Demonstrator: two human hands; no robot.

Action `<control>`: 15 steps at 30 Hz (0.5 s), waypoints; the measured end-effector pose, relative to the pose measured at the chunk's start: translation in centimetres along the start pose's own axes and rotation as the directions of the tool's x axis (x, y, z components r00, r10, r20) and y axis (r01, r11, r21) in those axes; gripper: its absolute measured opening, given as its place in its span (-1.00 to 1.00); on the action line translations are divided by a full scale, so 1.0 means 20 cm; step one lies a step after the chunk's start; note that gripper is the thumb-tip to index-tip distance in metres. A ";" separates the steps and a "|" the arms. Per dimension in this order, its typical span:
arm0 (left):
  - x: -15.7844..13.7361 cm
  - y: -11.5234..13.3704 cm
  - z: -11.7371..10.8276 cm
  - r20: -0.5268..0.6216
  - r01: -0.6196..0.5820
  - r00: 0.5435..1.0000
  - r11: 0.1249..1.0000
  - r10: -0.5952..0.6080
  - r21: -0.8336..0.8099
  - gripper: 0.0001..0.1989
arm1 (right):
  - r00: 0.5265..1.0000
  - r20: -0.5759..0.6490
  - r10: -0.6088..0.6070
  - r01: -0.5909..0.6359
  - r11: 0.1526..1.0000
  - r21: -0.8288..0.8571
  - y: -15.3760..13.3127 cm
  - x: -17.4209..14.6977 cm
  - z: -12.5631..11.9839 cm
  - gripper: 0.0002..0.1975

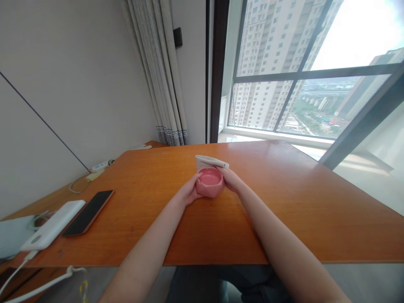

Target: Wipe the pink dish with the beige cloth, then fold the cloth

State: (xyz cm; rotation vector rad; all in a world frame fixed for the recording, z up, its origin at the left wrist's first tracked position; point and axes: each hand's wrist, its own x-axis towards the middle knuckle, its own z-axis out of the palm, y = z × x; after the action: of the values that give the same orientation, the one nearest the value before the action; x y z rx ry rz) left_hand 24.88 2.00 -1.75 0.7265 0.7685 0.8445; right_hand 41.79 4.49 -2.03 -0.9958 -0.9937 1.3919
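A small pink bowl [209, 190] with faceted sides is held over the middle of the wooden table [142, 202], its opening tilted toward me. My left hand [190, 191] grips it from the left, thumb at the rim and fingers around the side and underneath. Behind the bowl is a folded off-white cloth [208, 160]. My right hand [231, 178] is closed on the cloth's right end, close against the bowl's right rim. The right fingertips are partly hidden behind the bowl and cloth.
On the left side lie a black-screened phone [90, 212] and a white power bank [53, 225] with a white cable [30, 256] plugged in. A power strip [99, 166] sits by the wall. A large window [268, 105] is beyond the table.
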 end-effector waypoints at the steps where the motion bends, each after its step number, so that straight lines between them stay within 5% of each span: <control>1: 0.01 0.00 0.00 -0.036 -0.042 0.999 0.999 0.041 -0.023 -0.58 | 0.995 -0.100 0.009 -0.005 0.999 0.033 0.03 0.01 0.01 -0.73; 4: 0.03 -0.01 0.01 -0.116 -0.250 0.964 0.964 0.239 -0.088 -0.58 | 0.945 -0.325 -0.027 0.060 0.994 0.093 0.14 0.03 0.07 -0.63; 8: 0.06 -0.05 0.03 -0.244 -0.492 0.851 0.868 0.464 -0.064 -0.53 | 0.912 -0.394 -0.110 0.140 0.989 0.048 0.22 -0.02 0.17 -0.49; 11: 0.07 -0.08 0.05 -0.266 -0.568 0.799 0.822 0.539 -0.039 -0.50 | 0.898 -0.404 -0.172 0.176 0.984 -0.028 0.21 -0.11 0.25 -0.46; 15: 0.05 -0.07 0.06 -0.235 -0.553 0.816 0.832 0.529 -0.048 -0.50 | 0.882 -0.409 -0.235 0.212 0.972 -0.100 0.16 -0.15 0.27 -0.45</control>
State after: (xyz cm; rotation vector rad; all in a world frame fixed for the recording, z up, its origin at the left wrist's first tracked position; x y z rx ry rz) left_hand 26.83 1.89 -2.54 0.7722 0.6995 1.4979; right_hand 35.89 1.18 -3.48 -1.1217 -0.7926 0.9111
